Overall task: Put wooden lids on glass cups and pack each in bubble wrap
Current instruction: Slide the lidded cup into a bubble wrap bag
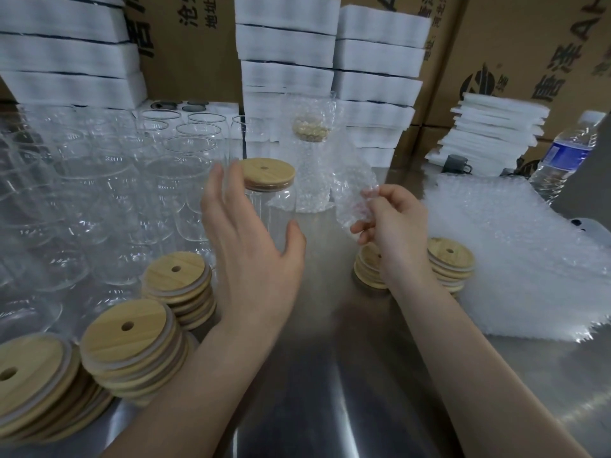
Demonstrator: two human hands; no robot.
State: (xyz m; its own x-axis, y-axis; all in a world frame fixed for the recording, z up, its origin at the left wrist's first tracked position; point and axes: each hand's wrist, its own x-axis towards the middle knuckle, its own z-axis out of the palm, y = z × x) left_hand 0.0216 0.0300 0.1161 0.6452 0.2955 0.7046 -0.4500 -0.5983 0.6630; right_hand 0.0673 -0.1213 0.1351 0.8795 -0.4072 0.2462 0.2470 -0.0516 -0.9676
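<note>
A glass cup [274, 209] with a wooden lid [267, 173] on top stands upright at the middle of the steel table. My left hand [251, 246] is spread open just in front of it, fingers straight, thumb near the glass; whether it touches is unclear. My right hand [393, 226] pinches a clear bubble wrap bag [353, 196] to the cup's right. Behind them a wrapped, lidded cup [310, 160] stands upright.
Several empty glass cups [99, 193] crowd the left. Stacks of wooden lids [132, 352] sit at the near left, and more lids [449, 262] lie by my right wrist. A pile of bubble wrap bags [515, 256] lies right, a water bottle [565, 153] beyond it. Foam sheets and cardboard boxes line the back.
</note>
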